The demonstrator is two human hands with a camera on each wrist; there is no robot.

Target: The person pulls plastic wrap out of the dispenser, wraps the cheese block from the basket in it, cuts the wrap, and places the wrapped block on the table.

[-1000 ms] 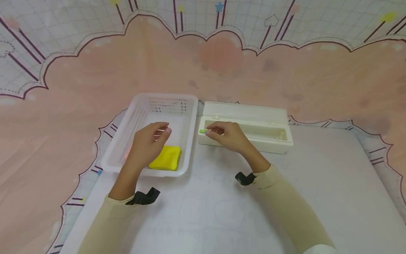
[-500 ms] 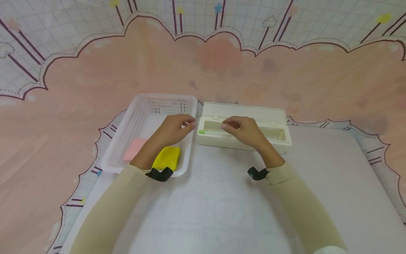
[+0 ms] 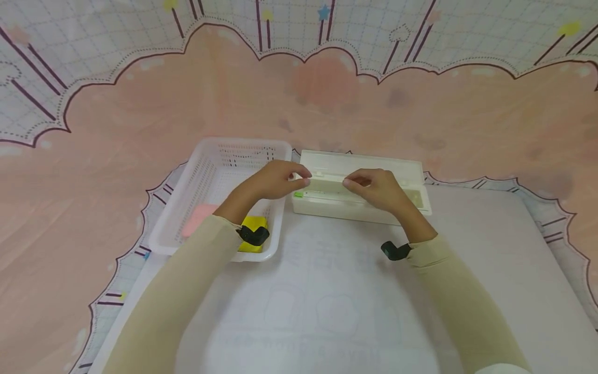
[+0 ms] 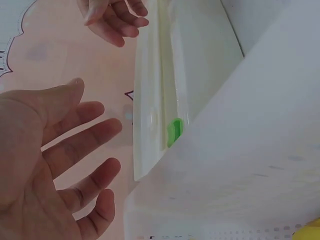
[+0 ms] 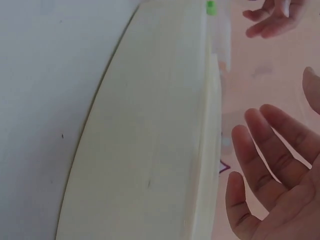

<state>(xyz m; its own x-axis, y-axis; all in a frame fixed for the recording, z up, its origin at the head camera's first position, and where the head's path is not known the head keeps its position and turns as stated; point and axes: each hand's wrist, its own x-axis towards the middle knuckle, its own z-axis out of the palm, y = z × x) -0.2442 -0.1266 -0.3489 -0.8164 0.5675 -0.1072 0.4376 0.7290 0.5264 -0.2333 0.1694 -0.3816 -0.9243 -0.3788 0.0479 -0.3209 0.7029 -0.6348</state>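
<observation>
A long off-white box [image 3: 336, 208] stands on the table with its lid [image 3: 364, 161] raised at the back. On its left front edge is a small green piece [image 3: 298, 194], which the left wrist view shows as a green tab [image 4: 175, 132]. My left hand [image 3: 280, 179] hovers between the basket and the box's left end, fingers loosely bent and holding nothing. Above the middle of the box is my right hand [image 3: 377, 190], thumb and fingertips near each other in the head view. The right wrist view shows its fingers [image 5: 280, 160] spread and relaxed, with nothing in them.
A white perforated basket [image 3: 163, 236] stands left of the box, partly under my left arm. A pink block [image 3: 198, 219] and a yellow block [image 3: 252, 245] lie in it, the yellow one partly covered by my wrist strap. A patterned cloth [image 3: 299, 104] hangs behind.
My left hand has moved right and forward from over the basket to the box's left end. My right hand has slid right, away from the green piece. The box and basket stayed put.
</observation>
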